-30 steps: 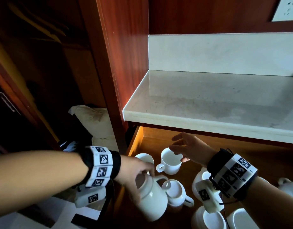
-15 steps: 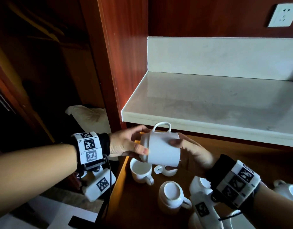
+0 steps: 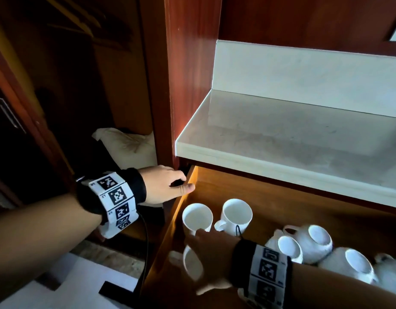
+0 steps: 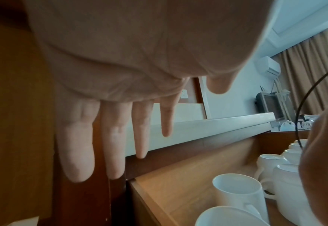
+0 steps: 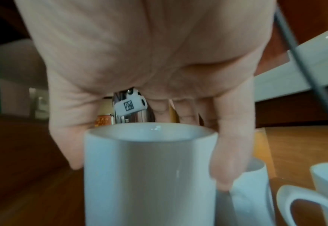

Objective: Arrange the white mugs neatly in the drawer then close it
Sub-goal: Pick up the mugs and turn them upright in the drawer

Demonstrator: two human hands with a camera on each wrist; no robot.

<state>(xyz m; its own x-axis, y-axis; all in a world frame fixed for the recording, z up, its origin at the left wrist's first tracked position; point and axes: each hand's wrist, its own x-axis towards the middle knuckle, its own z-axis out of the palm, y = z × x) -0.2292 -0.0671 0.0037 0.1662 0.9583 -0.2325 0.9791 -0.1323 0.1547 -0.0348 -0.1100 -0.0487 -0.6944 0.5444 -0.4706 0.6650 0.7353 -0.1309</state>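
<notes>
Half a second ago both hands held one white mug up in front of the table edge; now that mug is down in the drawer [image 3: 270, 197], gripped by the right hand [image 3: 211, 259] alone, and the left hand has gone to the drawer's left wall.

From the head view, the held mug [image 3: 191, 262] sits at the drawer's near left, blurred, with the right hand over it. Two upright mugs stand just behind it: the left upright mug [image 3: 197, 216] and the second upright mug [image 3: 237, 214]. Further right lie the overturned mugs [image 3: 308, 244], packed together. The left hand [image 3: 163, 186] rests by the left wall, thumb on its top edge; the fingers are hidden here.

The left wrist view supplies them: the left fingers [image 4: 76, 137] hang straight and relaxed, holding nothing, above the wall [image 4: 159, 203].

Only the right wrist view shows the grip: thumb [image 5: 66, 137] and fingers [image 5: 230, 145] curl down either side of the held mug's rim.
</notes>
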